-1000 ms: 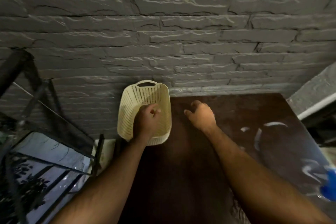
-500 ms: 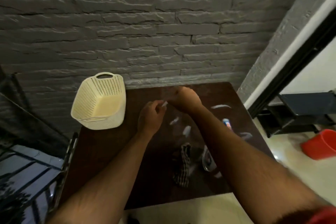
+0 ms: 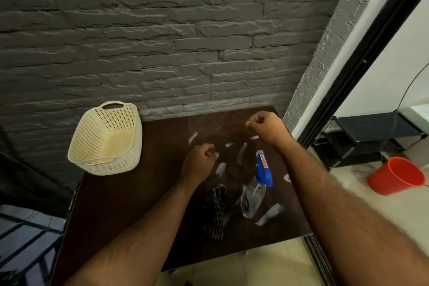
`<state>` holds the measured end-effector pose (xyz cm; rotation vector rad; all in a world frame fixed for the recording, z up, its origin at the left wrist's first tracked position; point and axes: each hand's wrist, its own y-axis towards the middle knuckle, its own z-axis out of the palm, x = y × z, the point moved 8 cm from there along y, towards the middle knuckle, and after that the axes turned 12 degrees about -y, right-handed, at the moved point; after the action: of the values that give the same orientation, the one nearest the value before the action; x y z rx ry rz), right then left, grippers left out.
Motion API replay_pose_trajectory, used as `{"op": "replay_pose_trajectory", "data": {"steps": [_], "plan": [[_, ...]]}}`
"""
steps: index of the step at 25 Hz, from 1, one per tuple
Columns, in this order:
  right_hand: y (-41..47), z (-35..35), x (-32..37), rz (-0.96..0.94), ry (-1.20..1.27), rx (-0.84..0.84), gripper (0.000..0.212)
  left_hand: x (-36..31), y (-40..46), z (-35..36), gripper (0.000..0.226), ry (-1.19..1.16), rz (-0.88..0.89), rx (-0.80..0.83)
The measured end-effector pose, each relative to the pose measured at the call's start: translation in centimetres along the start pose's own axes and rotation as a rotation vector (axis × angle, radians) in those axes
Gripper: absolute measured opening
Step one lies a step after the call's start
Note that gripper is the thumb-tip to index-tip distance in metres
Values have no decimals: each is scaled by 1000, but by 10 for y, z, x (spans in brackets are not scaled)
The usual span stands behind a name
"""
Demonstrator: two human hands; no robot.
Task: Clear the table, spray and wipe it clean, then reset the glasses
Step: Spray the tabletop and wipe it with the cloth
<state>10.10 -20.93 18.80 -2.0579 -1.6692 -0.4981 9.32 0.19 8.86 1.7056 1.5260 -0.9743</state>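
A dark brown table [image 3: 130, 204] stands against a grey stone wall. Several clear glasses [image 3: 241, 155] show only as pale glints on its right half. My left hand [image 3: 199, 162] hovers with curled fingers just left of one glint. Nearer the back right corner, my right hand [image 3: 267, 129] is closed like a fist over another glint. Whether either hand grips a glass is unclear. A clear spray bottle with a blue trigger [image 3: 255, 190] lies in front of my hands. A dark checked cloth [image 3: 216, 211] is crumpled to its left.
A cream perforated basket [image 3: 106, 139] sits tilted on the table's back left corner. A red bucket [image 3: 397, 175] and a black low shelf [image 3: 369, 137] stand on the tiled floor to the right. Dark metal railings [image 3: 25, 227] border the left side.
My left hand let go of the basket and moved right among the glasses. My right hand shifted toward the back right corner. My view swung right, showing the bottle and cloth.
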Motion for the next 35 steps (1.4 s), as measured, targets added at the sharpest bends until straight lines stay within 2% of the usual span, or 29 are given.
{"op": "replay_pose_trajectory", "data": {"steps": [2, 5, 7, 11, 14, 16, 18, 21, 24, 26, 31, 35], "plan": [[-3, -2, -30, 61, 76, -20, 7, 8, -2, 14, 41, 52, -41, 56], [-16, 14, -64, 93, 173, 76, 22, 36, -17, 34, 47, 129, -176, 146], [-28, 28, -79, 69, 170, 190, 33, 62, -28, 46, 56, 167, -315, 206], [-49, 70, -108, -48, 38, 528, 50, 101, -63, 71, 72, 287, -525, 251], [-65, 91, -116, -129, 44, 689, 90, 114, -90, 97, 79, 314, -634, 250], [-71, 93, -111, -178, 108, 699, 111, 116, -100, 115, 83, 309, -670, 214], [-75, 91, -103, -197, 196, 632, 117, 116, -105, 126, 82, 354, -682, 133], [-75, 96, -91, -238, 273, 552, 112, 118, -106, 126, 67, 464, -699, 34], [-68, 106, -82, -246, 318, 533, 84, 124, -99, 122, 57, 488, -691, 13], [-59, 111, -78, -219, 375, 525, 69, 129, -91, 119, 51, 425, -669, -9], [-23, 131, -64, -141, 565, 527, 61, 147, -41, 91, 42, -12, -748, -215], [28, 150, -46, -71, 629, 433, 41, 174, 34, 51, 31, -476, -790, -422]]}}
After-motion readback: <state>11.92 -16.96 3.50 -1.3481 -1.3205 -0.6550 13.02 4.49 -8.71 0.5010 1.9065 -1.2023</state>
